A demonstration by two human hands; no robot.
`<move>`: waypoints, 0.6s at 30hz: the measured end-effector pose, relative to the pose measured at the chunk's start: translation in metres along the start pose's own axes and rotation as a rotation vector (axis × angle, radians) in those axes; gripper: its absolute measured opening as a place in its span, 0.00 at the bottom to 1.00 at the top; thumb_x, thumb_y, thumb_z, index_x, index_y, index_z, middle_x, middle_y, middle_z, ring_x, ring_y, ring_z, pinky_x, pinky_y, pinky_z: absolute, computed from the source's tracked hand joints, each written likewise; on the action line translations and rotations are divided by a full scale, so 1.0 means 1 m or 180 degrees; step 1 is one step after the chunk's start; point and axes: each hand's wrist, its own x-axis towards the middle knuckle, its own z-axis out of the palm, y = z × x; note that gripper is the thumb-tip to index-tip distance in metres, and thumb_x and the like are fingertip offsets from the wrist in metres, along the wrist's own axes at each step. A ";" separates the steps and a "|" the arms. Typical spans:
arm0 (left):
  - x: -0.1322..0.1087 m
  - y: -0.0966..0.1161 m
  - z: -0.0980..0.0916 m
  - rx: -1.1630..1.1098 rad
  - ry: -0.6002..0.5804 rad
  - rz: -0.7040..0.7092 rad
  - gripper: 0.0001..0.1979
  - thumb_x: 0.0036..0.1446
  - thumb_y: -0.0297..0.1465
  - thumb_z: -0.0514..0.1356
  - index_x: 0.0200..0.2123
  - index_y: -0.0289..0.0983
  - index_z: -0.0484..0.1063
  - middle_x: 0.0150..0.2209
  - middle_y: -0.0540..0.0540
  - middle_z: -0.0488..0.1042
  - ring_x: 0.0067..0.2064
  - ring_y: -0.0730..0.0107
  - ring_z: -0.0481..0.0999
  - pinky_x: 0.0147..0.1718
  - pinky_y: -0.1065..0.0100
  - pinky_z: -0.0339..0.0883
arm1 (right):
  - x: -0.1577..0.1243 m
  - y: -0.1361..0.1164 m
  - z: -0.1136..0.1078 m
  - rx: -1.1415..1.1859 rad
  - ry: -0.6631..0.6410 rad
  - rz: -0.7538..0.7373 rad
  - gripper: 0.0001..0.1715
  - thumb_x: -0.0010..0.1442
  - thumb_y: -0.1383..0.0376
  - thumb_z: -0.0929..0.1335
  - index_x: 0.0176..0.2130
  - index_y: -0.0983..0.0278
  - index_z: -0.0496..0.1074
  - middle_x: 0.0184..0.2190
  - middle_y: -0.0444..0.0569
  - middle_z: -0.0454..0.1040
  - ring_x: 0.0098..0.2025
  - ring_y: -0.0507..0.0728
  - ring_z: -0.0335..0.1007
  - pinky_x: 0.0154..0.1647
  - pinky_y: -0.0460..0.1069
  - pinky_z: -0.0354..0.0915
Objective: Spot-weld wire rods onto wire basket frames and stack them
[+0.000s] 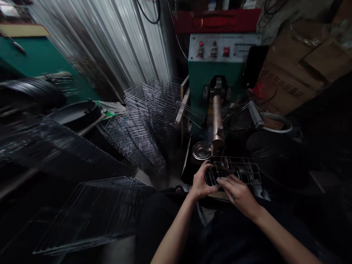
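A small wire rack (254,169) of thin metal rods lies in front of me, under the round metal electrode arm (217,119) of a green machine. My left hand (202,183) grips the rack's left end, thumb towards me and fingers on the far side. My right hand (238,190) is closed at the rack's near edge, its fingertips close to my left thumb. The exact hold of the right fingers is partly hidden. A shiny round metal dish (201,150) sits just beyond my left hand, beside the electrode tip.
The machine's control panel (224,47) shows a lit red lamp. Stacked wire grids (145,124) stand to the left, and more wire panels (93,212) lie nearer. Round black pans (75,113) are at far left. Cardboard boxes (291,84) stack at the back right.
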 end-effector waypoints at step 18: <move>0.017 -0.011 0.002 -0.0264 0.0061 -0.0189 0.38 0.37 0.31 0.74 0.54 0.43 0.67 0.64 0.44 0.65 0.64 0.50 0.66 0.64 0.54 0.61 | 0.021 0.014 -0.003 -0.0117 -0.0021 -0.0103 0.21 0.66 0.75 0.63 0.55 0.61 0.72 0.47 0.52 0.81 0.47 0.60 0.79 0.56 0.62 0.71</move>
